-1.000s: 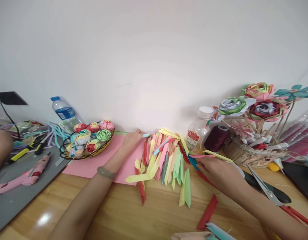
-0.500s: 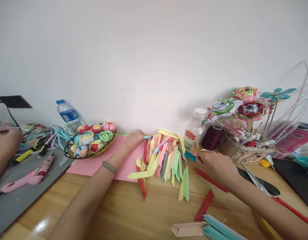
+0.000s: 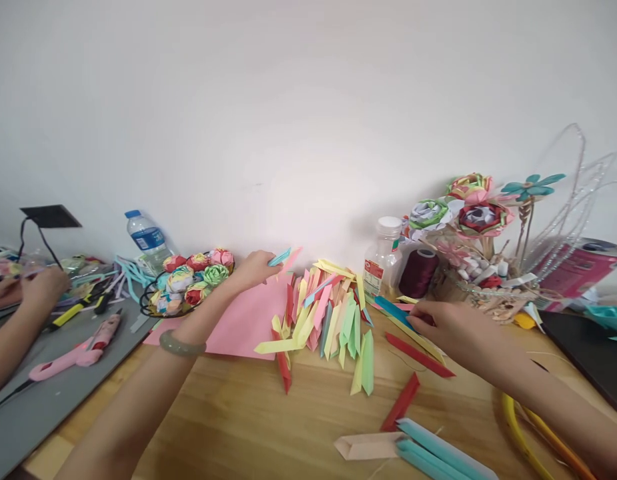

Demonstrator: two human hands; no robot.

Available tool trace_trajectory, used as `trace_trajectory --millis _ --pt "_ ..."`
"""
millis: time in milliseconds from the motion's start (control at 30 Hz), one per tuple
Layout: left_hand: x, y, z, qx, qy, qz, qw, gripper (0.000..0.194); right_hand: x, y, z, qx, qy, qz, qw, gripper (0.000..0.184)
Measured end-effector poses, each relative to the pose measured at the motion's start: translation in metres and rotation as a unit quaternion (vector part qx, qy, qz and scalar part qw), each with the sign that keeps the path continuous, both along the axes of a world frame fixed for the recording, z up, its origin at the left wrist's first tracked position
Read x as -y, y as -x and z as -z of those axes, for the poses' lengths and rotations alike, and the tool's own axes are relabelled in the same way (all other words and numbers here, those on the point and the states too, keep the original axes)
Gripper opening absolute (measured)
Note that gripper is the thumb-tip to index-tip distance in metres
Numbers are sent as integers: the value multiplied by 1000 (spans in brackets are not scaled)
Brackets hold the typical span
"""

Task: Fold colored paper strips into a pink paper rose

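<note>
My left hand [image 3: 258,268], a jade-like bangle on its wrist, is closed on a light blue folded paper strip [image 3: 280,257], raised above a pink sheet [image 3: 248,320]. A pink strip [image 3: 291,259] shows right beside the blue one. At the right, my right hand [image 3: 441,323] pinches the end of a darker blue folded paper strip [image 3: 392,312], with yellow and red strips [image 3: 421,355] beneath and near it. Between both hands lies a heap of folded paper strips [image 3: 328,307] in yellow, pink, green and red.
Paper flowers fill a basket [image 3: 145,303] at the left, near a water bottle [image 3: 147,237]. A clear jar [image 3: 381,260], thread spool [image 3: 417,273] and flower pot [image 3: 488,303] line the right. Another person's hand [image 3: 45,288] is beyond a pink glue gun [image 3: 78,353].
My left hand has lifted off the pink sheet, raising the light blue strip. My right hand has drawn the darker blue strip clear of the heap's edge. The view has swung right.
</note>
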State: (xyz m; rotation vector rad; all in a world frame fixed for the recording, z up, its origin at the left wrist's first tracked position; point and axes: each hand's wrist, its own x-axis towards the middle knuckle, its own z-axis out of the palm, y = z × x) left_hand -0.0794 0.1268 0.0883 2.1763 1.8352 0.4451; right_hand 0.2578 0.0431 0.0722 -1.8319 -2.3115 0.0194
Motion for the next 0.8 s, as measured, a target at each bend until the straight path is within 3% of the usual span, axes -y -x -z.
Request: trace_trajectory --millis 167,233,300,400,533,633,800 --pt "24 -40 4 146 5 16 989 40 5 -2 -4 -74 19 -9 997 29" --pt "32 -61 7 358 37 37 932 38 6 -7 -9 -146 9 -1 989 25" --pt "40 -84 10 526 83 66 844 34 6 -10 -15 -228 10 6 974 22" --pt "51 -120 18 659 152 80 732 25 8 -9 -23 -342 42 7 939 20" --pt "61 -161 28 739 172 94 645 19 13 9 -24 -446 100 -21 889 18" --pt "68 -182 30 772 146 88 613 16 16 20 -15 -470 126 -55 872 20" --pt "80 -196 25 795 165 101 574 19 16 20 -3 -430 49 -58 900 21"
